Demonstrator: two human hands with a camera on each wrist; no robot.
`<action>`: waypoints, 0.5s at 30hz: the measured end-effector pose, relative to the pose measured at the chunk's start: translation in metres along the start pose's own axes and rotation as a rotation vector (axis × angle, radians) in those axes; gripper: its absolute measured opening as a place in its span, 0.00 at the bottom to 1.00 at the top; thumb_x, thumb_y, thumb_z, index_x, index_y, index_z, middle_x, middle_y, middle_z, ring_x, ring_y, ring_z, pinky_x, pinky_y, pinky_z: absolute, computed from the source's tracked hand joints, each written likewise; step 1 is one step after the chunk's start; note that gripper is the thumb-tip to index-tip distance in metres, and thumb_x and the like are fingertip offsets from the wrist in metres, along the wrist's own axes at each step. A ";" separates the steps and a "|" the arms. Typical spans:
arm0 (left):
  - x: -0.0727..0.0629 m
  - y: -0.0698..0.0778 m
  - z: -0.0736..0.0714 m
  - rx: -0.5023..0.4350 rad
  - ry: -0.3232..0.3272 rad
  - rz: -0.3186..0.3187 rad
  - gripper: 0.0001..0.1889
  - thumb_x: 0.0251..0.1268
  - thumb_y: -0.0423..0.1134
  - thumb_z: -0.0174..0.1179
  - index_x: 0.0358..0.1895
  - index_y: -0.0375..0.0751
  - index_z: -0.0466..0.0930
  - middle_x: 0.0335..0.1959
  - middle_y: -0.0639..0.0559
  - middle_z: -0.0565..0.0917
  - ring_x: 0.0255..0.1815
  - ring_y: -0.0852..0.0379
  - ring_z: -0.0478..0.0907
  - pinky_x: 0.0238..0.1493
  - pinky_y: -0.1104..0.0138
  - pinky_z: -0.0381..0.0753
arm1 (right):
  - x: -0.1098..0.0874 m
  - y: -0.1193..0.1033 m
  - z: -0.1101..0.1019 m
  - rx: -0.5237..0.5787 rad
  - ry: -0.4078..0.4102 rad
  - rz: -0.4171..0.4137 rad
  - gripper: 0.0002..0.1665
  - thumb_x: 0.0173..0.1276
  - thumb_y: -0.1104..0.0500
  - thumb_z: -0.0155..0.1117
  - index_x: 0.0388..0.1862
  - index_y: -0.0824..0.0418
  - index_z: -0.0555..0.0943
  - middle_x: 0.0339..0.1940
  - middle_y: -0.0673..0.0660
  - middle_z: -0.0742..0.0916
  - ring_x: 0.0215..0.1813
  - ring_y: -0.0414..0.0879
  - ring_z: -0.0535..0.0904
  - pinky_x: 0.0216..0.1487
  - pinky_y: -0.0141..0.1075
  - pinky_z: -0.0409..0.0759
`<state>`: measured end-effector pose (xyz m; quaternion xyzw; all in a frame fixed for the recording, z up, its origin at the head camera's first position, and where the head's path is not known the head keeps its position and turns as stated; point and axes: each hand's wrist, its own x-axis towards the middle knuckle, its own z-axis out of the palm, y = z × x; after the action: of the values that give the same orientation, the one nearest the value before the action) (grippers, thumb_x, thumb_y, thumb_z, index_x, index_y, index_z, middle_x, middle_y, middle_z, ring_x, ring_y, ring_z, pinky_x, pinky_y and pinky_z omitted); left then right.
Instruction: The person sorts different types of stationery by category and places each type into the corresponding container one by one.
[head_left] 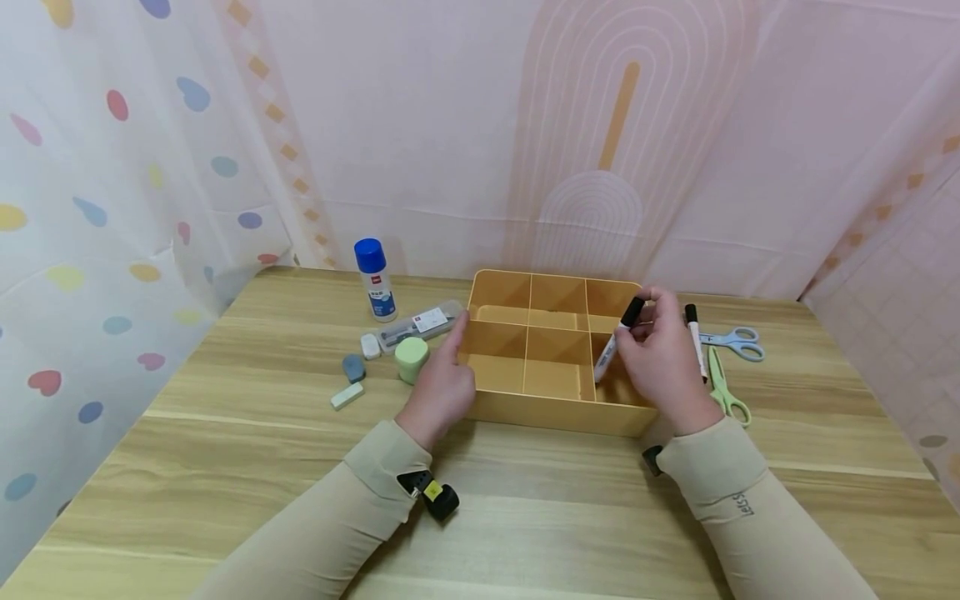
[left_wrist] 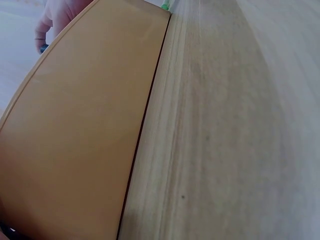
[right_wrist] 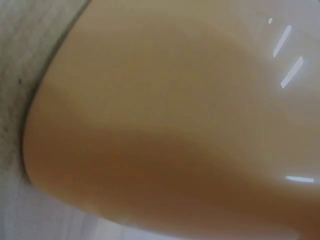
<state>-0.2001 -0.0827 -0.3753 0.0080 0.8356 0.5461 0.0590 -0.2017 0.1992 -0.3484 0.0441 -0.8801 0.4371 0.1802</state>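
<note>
A yellow-orange organizer box (head_left: pixel 558 414) with two rows of three compartments stands on the table. My right hand (head_left: pixel 663 350) pinches a white marker (head_left: pixel 606 357) near its black cap. The marker is tilted, its lower end down inside the front right compartment. At the box's left wall rests my left hand (head_left: pixel 444 387), index finger straight along the rim. The box's outer wall fills much of the left wrist view, with right-hand fingers (left_wrist: pixel 52 22) showing over its rim. In the right wrist view, only the box wall (right_wrist: pixel 150 100) and some table appear.
Right of the box lie another marker (head_left: pixel 696 342), blue scissors (head_left: pixel 738 342) and green scissors (head_left: pixel 722 392). On the left are a glue bottle (head_left: pixel 377 283), a clear case (head_left: pixel 420 325), a green round container (head_left: pixel 411 358), a white eraser (head_left: pixel 371 346), a blue piece (head_left: pixel 353 367) and a pale block (head_left: pixel 347 396).
</note>
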 end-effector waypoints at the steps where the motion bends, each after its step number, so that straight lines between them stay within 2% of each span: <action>1: 0.000 0.000 0.000 -0.001 0.000 0.001 0.48 0.65 0.21 0.38 0.88 0.60 0.43 0.89 0.55 0.50 0.85 0.46 0.56 0.37 0.59 0.80 | 0.000 0.000 0.000 -0.003 -0.005 -0.001 0.30 0.73 0.69 0.60 0.71 0.68 0.63 0.50 0.68 0.82 0.48 0.58 0.82 0.42 0.22 0.75; 2: 0.000 0.000 0.000 -0.001 0.000 0.003 0.48 0.65 0.21 0.38 0.88 0.60 0.43 0.89 0.54 0.50 0.85 0.46 0.55 0.40 0.56 0.81 | 0.000 0.000 0.000 -0.005 -0.010 -0.001 0.31 0.73 0.69 0.60 0.71 0.69 0.63 0.50 0.68 0.82 0.48 0.58 0.82 0.42 0.22 0.75; 4: 0.000 0.000 0.000 0.006 0.001 0.007 0.48 0.65 0.21 0.39 0.88 0.59 0.43 0.88 0.55 0.50 0.86 0.47 0.52 0.57 0.52 0.82 | 0.000 0.000 0.000 -0.010 -0.014 -0.002 0.31 0.73 0.69 0.61 0.71 0.69 0.63 0.50 0.68 0.82 0.48 0.58 0.83 0.43 0.23 0.75; 6: 0.000 0.000 0.000 0.003 0.001 0.007 0.48 0.65 0.21 0.39 0.88 0.59 0.43 0.89 0.55 0.50 0.87 0.47 0.51 0.60 0.49 0.80 | 0.000 0.000 0.000 -0.017 -0.017 -0.004 0.31 0.73 0.69 0.61 0.71 0.69 0.63 0.50 0.68 0.82 0.48 0.58 0.83 0.43 0.25 0.76; 9: -0.001 0.001 0.000 0.010 0.001 0.005 0.48 0.66 0.21 0.39 0.88 0.59 0.43 0.89 0.54 0.50 0.86 0.46 0.55 0.52 0.53 0.84 | 0.000 0.000 0.001 -0.029 -0.017 -0.007 0.31 0.73 0.69 0.62 0.71 0.69 0.63 0.50 0.68 0.82 0.49 0.59 0.83 0.46 0.32 0.80; 11: -0.002 0.002 0.000 0.005 -0.001 0.002 0.47 0.67 0.21 0.38 0.88 0.59 0.43 0.89 0.54 0.49 0.84 0.45 0.57 0.36 0.58 0.81 | 0.000 -0.001 0.001 -0.037 -0.017 -0.007 0.32 0.73 0.69 0.63 0.71 0.69 0.63 0.50 0.68 0.82 0.49 0.60 0.83 0.47 0.39 0.82; 13: -0.002 0.003 0.000 0.009 -0.002 0.002 0.47 0.67 0.21 0.38 0.88 0.60 0.43 0.89 0.53 0.50 0.83 0.45 0.60 0.30 0.62 0.79 | 0.000 -0.001 0.001 -0.045 -0.019 -0.007 0.32 0.73 0.70 0.64 0.71 0.69 0.64 0.50 0.69 0.82 0.49 0.61 0.83 0.48 0.45 0.83; 15: -0.002 0.003 0.000 0.011 -0.001 0.005 0.47 0.67 0.21 0.39 0.88 0.59 0.43 0.89 0.53 0.50 0.84 0.45 0.59 0.31 0.62 0.79 | -0.001 -0.001 0.001 -0.049 -0.026 -0.005 0.32 0.72 0.70 0.64 0.71 0.69 0.64 0.50 0.69 0.82 0.49 0.61 0.83 0.49 0.48 0.83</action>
<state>-0.1979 -0.0818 -0.3725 0.0104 0.8387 0.5415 0.0579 -0.2011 0.1973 -0.3483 0.0473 -0.8927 0.4143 0.1709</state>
